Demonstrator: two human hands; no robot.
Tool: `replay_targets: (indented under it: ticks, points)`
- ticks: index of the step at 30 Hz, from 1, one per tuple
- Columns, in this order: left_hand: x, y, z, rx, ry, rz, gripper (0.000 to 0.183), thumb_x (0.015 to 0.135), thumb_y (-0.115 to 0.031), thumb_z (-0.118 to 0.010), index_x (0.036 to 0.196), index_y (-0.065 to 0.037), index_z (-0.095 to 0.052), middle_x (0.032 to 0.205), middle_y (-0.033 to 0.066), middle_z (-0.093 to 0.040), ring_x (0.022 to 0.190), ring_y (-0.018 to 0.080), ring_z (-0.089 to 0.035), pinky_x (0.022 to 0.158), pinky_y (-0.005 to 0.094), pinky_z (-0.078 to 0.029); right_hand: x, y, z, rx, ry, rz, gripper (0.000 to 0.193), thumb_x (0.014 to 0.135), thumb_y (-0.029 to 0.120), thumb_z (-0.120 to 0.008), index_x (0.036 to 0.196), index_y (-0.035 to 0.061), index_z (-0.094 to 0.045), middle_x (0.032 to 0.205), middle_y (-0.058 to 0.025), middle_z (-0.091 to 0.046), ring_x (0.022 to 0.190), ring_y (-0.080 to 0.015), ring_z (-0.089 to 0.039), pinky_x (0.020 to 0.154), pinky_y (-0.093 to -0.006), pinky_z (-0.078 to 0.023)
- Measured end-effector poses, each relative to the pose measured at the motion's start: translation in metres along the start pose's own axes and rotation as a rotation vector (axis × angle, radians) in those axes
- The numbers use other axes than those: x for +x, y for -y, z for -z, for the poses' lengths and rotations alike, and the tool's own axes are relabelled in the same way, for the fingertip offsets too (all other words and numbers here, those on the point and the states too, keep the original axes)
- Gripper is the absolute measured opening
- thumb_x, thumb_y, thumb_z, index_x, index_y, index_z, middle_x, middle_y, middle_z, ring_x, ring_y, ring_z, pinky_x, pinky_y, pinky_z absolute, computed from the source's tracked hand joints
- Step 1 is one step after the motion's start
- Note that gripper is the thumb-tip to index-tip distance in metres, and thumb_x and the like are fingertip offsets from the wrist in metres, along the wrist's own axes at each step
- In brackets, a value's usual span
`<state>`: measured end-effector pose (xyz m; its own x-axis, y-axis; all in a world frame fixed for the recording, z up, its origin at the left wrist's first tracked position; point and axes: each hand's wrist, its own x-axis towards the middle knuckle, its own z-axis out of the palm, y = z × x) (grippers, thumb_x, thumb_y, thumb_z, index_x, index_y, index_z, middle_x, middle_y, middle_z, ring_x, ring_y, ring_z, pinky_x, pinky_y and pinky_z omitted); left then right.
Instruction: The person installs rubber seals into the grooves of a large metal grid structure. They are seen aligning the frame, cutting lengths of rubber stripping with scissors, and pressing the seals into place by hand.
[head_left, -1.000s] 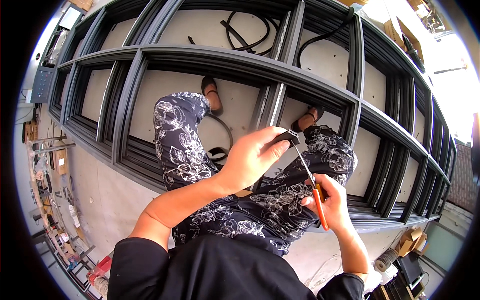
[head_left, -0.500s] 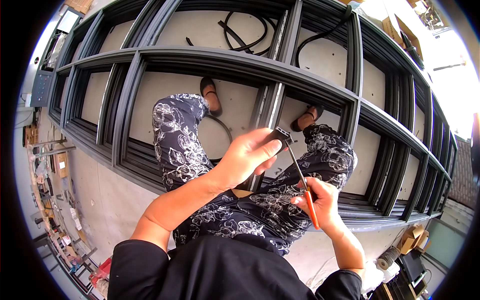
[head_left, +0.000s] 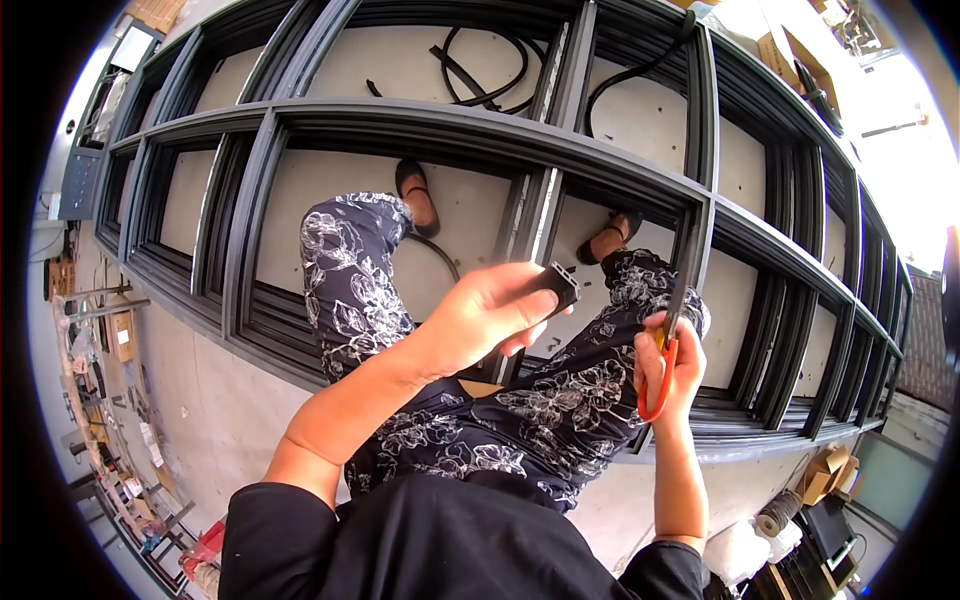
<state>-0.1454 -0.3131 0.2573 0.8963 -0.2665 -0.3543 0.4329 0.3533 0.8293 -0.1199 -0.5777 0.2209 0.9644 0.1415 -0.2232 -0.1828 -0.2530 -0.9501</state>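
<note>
1. Our left hand (head_left: 492, 315) pinches the black profile block (head_left: 561, 287) above the gap between our knees; we want thumb and fingertips well behind its notched end
2. Our right hand (head_left: 688, 372) curls round the orange-handled scissors (head_left: 669, 365), blades raised, apart from the block; blade opening too blurred, we can't tell
3. For good control, we should angle tips away from the left thumb and patterned trousers (head_left: 350, 270), block steady, notches facing up
</note>
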Motion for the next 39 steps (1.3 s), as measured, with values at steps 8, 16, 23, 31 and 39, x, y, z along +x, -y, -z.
replay_targets:
  ticks: [8, 16, 23, 31, 39]
  points:
    - [-0.001, 0.01, -0.005, 0.113, 0.095, 0.12, 0.024, 0.101, -0.023, -0.057, 0.099, 0.0, -0.063, 0.069, -0.0031, -0.052, 0.059, 0.0037, -0.046, 0.054, 0.0195, -0.037, 0.021, 0.063, -0.046, 0.292, 0.365, -0.045, 0.038, 0.082, 0.006, -0.076, 0.112, 0.002, -0.054, 0.076, -0.0018, -0.058, 0.058, -0.007, -0.054, 0.05, -0.0199, -0.043]
    - [0.003, 0.01, -0.004, -0.053, 0.245, 0.204, 0.027, 0.102, -0.026, -0.056, 0.099, 0.0, -0.063, 0.07, -0.0022, -0.053, 0.057, 0.0041, -0.045, 0.054, 0.0191, -0.037, 0.026, 0.038, -0.042, 0.761, 0.505, -0.31, 0.039, 0.074, 0.007, -0.072, 0.104, 0.0026, -0.048, 0.077, -0.004, -0.053, 0.049, -0.0094, -0.049, 0.042, -0.0214, -0.037]
    - [0.009, -0.017, 0.01, -0.076, -0.031, -0.087, 0.028, 0.103, -0.029, -0.053, 0.098, -0.002, -0.06, 0.07, -0.0014, -0.054, 0.058, 0.0067, -0.048, 0.054, 0.0192, -0.038, 0.047, -0.031, -0.027, -0.039, -0.09, 0.105, 0.022, 0.09, 0.007, -0.066, 0.109, 0.0045, -0.054, 0.082, -0.0069, -0.066, 0.067, -0.0151, -0.063, 0.061, -0.0265, -0.052]
    - [0.032, -0.025, -0.001, -0.099, -0.143, -0.286, 0.027, 0.103, -0.028, -0.051, 0.1, -0.003, -0.061, 0.074, 0.0004, -0.056, 0.063, 0.0092, -0.051, 0.062, 0.0219, -0.043, 0.003, -0.032, -0.089, 0.155, 0.161, 0.149, 0.056, 0.077, 0.017, -0.084, 0.121, 0.0029, -0.052, 0.114, -0.0122, -0.07, 0.106, -0.0199, -0.067, 0.091, -0.032, -0.052]
    - [0.052, -0.107, 0.029, -0.535, -0.057, -0.428, 0.03, 0.102, -0.031, -0.052, 0.113, -0.004, -0.054, 0.082, 0.0008, -0.054, 0.069, 0.0119, -0.052, 0.069, 0.0286, -0.047, 0.013, -0.069, -0.132, -0.219, -0.056, 0.222, 0.049, 0.074, 0.017, -0.086, 0.11, -0.0003, -0.059, 0.079, -0.0099, -0.057, 0.066, -0.0214, -0.053, 0.065, -0.0321, -0.047]
